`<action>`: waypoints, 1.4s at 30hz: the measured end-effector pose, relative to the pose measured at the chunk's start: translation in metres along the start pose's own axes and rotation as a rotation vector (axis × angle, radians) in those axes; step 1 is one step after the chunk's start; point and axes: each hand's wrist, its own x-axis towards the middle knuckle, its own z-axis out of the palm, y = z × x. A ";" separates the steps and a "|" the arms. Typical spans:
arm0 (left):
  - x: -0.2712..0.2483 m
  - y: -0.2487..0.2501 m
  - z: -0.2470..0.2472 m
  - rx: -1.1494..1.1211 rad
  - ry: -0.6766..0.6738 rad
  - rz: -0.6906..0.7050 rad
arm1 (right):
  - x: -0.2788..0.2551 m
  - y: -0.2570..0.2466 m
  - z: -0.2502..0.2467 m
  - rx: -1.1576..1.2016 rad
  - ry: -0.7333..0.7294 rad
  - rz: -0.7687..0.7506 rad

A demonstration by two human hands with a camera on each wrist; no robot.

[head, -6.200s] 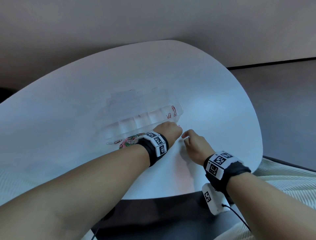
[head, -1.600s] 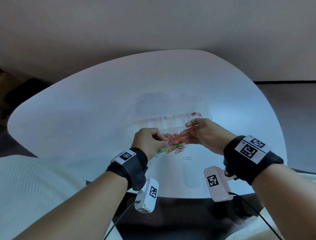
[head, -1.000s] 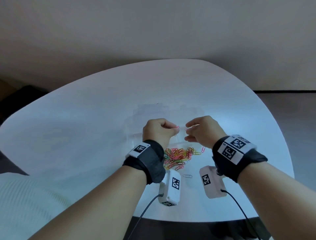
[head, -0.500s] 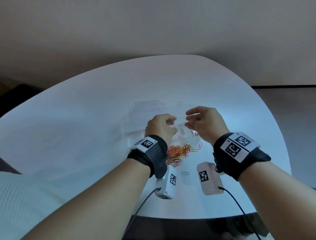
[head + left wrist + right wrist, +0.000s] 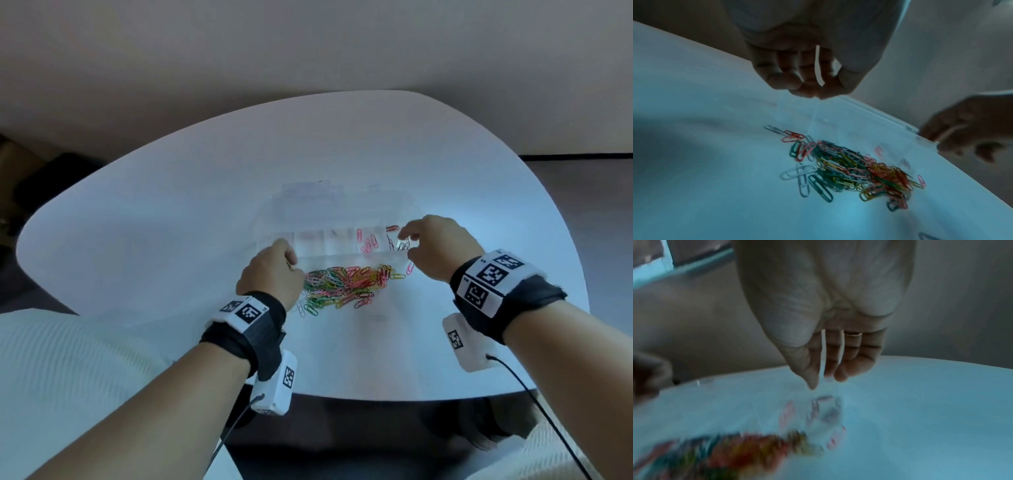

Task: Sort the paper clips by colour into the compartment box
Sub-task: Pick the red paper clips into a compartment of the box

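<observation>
Left hand (image 5: 274, 274): fingers curled, empty, at the clear compartment box's (image 5: 329, 241) left end.
Right hand (image 5: 435, 245): fingers loosely spread above the box's right end — empty.
Clips: mixed pile (image 5: 346, 284) on the white table (image 5: 171, 222) just before the box; pink clips (image 5: 368, 241) in 1 compartment.

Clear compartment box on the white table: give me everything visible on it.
The clear plastic compartment box lies flat on the white table, just beyond the mixed-colour paper clip pile. It is see-through and hard to outline; thin dividers split it into a row of cells. Pink clips sit in one cell towards the right, red ones at the right end. The left hand is at its left end, the right hand over its right end; contact is unclear.
</observation>
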 end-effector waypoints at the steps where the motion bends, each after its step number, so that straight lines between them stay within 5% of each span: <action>1: 0.001 -0.002 -0.001 -0.015 0.028 -0.017 | -0.003 0.006 0.004 -0.030 -0.022 -0.004; 13: 0.043 0.007 -0.024 -0.199 0.095 0.056 | -0.002 0.014 0.009 0.170 0.390 -0.220; 34: -0.006 -0.026 -0.016 0.050 -0.081 0.035 | -0.038 0.031 0.019 0.079 0.051 -0.074; 37: -0.017 -0.034 -0.013 0.083 -0.005 -0.046 | -0.051 0.031 0.020 0.148 0.152 -0.061; 40: -0.029 -0.040 -0.006 0.234 -0.165 -0.094 | -0.060 0.029 0.022 0.343 0.272 0.177; 42: -0.036 -0.040 0.004 0.257 -0.283 0.026 | -0.067 0.025 0.033 0.255 0.075 0.206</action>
